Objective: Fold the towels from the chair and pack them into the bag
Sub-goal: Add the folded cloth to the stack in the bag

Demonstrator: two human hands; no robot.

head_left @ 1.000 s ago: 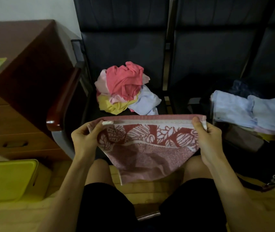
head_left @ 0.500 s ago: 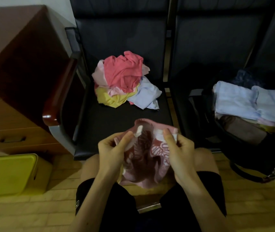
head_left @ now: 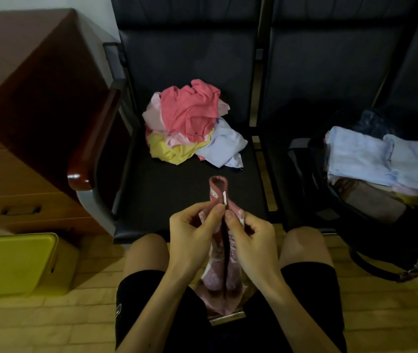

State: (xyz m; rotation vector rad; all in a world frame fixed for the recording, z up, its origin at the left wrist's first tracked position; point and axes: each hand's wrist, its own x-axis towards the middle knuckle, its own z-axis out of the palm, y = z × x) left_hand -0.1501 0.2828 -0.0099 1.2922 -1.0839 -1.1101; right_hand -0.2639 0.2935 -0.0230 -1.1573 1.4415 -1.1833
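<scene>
Two hands meet in front of the person's knees, pinching a pink patterned towel between them. The left hand and the right hand each have thumb and curled fingers closed on the cloth, thumbs nearly touching. The towel is doubled lengthwise: a small loop stands up above the thumbs, and the rest hangs down between the thighs. Just beyond the hands is a dark chair seat. Further back on it lies a heap of towels in pink, yellow and pale blue. To the right of the hands, an open dark bag holds folded towels, pale blue on top. To the left stand wooden drawers and a yellow box on a tiled floor
</scene>
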